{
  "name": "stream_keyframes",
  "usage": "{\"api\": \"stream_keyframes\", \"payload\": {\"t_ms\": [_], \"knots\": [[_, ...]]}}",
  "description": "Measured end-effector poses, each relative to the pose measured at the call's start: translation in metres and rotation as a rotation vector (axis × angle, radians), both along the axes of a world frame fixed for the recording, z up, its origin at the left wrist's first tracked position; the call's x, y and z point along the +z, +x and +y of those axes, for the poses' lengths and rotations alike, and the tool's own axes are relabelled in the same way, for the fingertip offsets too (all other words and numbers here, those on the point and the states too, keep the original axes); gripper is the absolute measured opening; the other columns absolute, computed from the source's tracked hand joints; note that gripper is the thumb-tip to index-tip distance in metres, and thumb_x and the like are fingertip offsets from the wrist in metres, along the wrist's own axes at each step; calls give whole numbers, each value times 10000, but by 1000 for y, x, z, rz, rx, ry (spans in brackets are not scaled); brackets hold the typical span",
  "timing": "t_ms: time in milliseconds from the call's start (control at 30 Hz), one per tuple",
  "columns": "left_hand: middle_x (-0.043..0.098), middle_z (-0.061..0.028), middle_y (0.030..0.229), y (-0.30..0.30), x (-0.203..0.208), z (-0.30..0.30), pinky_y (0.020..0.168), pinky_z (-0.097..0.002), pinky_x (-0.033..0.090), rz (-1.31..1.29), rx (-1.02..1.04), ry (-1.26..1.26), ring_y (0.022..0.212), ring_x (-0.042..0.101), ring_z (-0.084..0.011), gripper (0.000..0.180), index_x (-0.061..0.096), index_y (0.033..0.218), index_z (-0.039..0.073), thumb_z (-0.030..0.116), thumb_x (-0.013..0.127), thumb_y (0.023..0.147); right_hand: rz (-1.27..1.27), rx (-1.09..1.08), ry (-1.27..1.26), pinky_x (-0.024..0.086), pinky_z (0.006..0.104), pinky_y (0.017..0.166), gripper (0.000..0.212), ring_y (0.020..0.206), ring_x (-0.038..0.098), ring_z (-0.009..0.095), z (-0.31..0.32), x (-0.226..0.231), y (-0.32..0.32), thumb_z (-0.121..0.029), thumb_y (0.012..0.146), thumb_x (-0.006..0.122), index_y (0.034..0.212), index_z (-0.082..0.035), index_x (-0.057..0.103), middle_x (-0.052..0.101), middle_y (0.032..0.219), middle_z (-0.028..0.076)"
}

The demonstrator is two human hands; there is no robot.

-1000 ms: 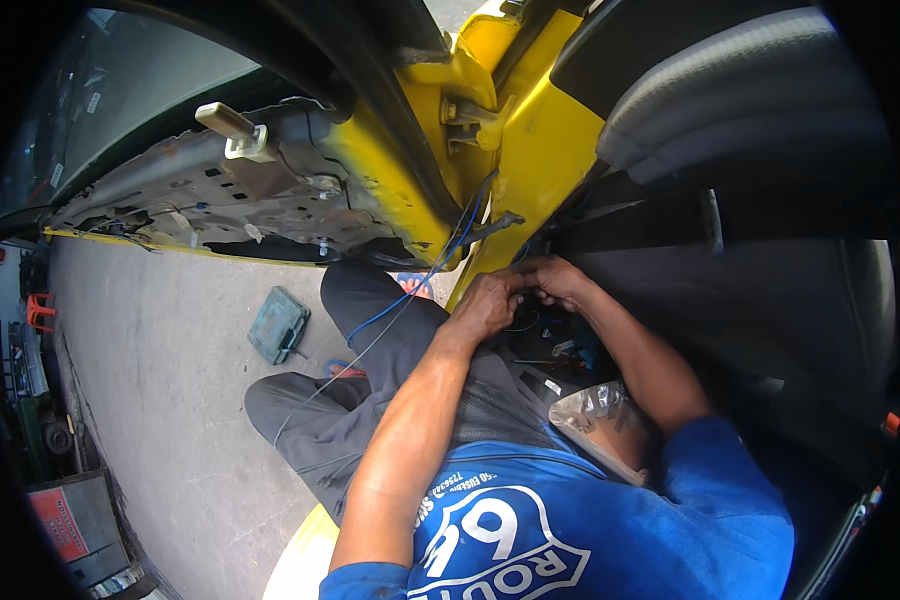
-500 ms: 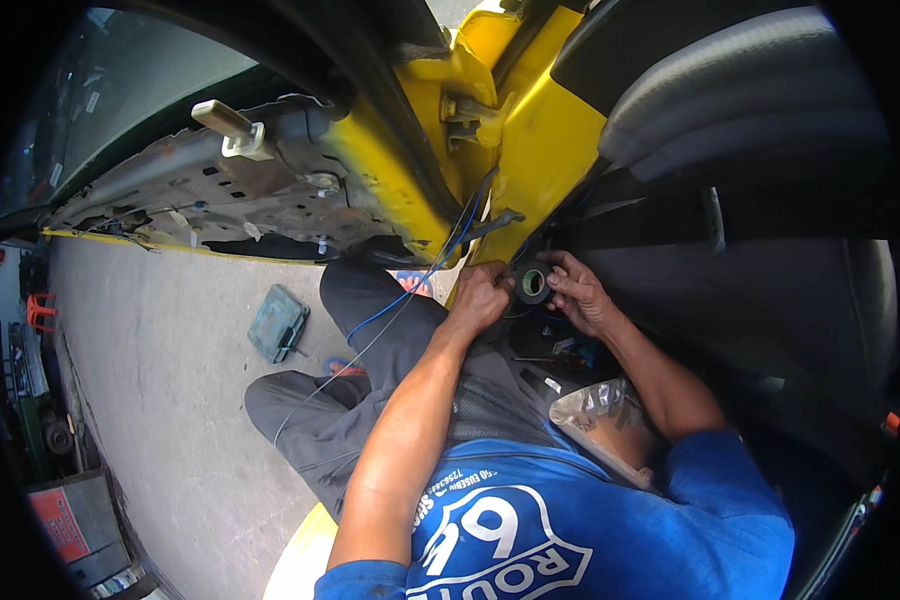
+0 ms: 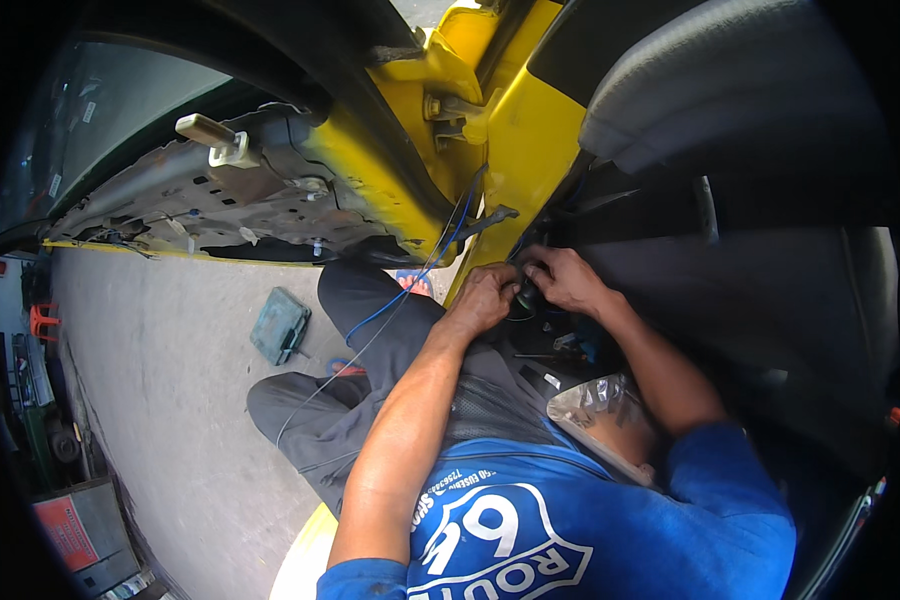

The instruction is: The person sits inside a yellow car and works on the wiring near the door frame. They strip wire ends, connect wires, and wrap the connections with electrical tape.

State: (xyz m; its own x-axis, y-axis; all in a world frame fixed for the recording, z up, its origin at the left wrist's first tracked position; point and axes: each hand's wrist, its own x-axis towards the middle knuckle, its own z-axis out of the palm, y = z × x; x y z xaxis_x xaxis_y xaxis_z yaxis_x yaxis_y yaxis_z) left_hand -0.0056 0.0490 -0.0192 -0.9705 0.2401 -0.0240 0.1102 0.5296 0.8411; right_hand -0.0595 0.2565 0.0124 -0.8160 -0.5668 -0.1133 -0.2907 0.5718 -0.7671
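My left hand (image 3: 484, 300) is closed, its fingertips pinched together beside the yellow door frame; what they grip is hidden. Close against it on the right, my right hand (image 3: 567, 281) curls its fingers over a roll of black tape (image 3: 526, 294), which shows only partly and edge-on between the hands. Blue and grey wires (image 3: 432, 262) come down past the door hinge, left of my hands, and trail across my leg. A dark door check strap (image 3: 488, 221) sticks out just above the left hand.
An opened yellow car door (image 3: 370, 190), its inner panel off, with a window crank (image 3: 208, 134), spans the upper left. A black seat (image 3: 740, 90) fills the right. A green tool case (image 3: 279, 326) lies on the concrete floor. A clear plastic-wrapped piece (image 3: 600, 418) rests by my right arm.
My right hand has turned over and moved up and in toward the left hand. The tape roll, earlier facing up with its green core showing, is now tilted and mostly covered.
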Motion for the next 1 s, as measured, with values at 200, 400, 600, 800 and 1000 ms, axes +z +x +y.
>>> {"api": "stream_keyframes", "payload": {"t_ms": [200,400,600,800,1000], "knots": [[725,-190,1031,0,-2,0,894,-466,534,40,-111,-33,1037,687,-413,238,736,1158,47,52,709,921,-447,215,497,538,367,559,323,607,680,202,-35,-27,-47,-138,956,535,1191,-56,740,764,862,146],[725,-193,1028,2,8,-1,892,-477,535,-5,-77,-25,1030,691,-416,257,740,1175,70,67,720,919,-841,84,269,389,280,438,354,513,454,79,-36,-36,-56,-163,909,701,1247,-60,730,625,709,-6],[729,-186,1020,3,17,-1,877,-472,536,56,24,-39,1000,697,-414,209,746,1111,50,112,740,911,-752,-331,-358,313,226,448,396,552,411,31,-11,-18,-20,-82,893,768,1272,2,690,631,828,-5],[746,-181,982,0,8,-2,839,-443,548,35,99,-34,942,716,-382,139,749,1018,19,108,737,911,-745,-434,-656,356,193,500,640,621,466,41,8,-7,9,-51,893,748,1473,-15,478,606,1019,6],[731,-129,817,-4,6,-4,657,-365,549,-223,245,183,664,703,-203,146,751,1018,-17,105,722,944,-949,-266,-876,427,233,625,603,673,476,47,23,2,27,-63,863,755,1417,-28,519,514,946,-17]]}}
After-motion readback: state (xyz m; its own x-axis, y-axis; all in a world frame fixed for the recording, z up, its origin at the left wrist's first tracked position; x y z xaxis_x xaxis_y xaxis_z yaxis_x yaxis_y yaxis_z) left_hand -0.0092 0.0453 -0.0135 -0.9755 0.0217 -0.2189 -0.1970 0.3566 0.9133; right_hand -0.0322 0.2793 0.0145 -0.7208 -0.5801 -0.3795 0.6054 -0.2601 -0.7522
